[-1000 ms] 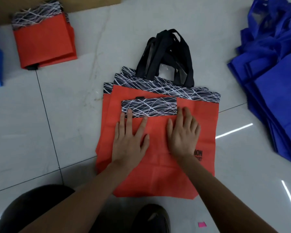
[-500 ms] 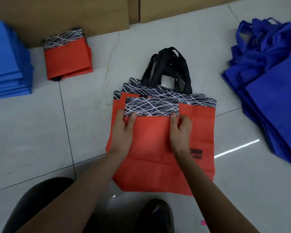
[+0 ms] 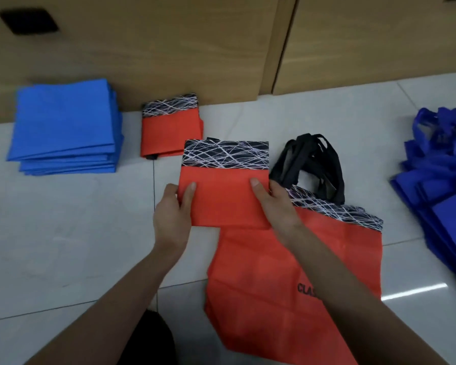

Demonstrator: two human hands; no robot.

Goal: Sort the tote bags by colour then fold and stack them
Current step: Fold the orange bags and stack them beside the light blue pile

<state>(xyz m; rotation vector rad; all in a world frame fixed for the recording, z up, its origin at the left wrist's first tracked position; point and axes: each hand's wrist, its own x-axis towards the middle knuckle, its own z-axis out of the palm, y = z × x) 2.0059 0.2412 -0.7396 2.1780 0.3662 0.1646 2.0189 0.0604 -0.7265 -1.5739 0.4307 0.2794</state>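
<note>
Folded red tote bag (image 3: 224, 196) held over floor (image 3: 63, 233), between folded red stack (image 3: 170, 133) and flat red bags (image 3: 287, 272). Left grip (image 3: 173, 214) and right grip (image 3: 277, 206) pinch its side edges, thumbs on top. Step, by judgement: transfer to stack. Next move: set it squarely on red stack, patterned bands aligned. Folded blue stack (image 3: 63, 125) at left; loose blue heap (image 3: 437, 193) at right. No bin seen; cabinet (image 3: 142, 48) doors closed, contents hidden.

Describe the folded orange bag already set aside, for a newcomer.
Find the wooden cabinet. At its foot, right of the light blue folded stack, lies a folded orange tote bag with a black scribbled band. Unlike its twin, gripped by left hand and right hand, nobody holds it.
</note>
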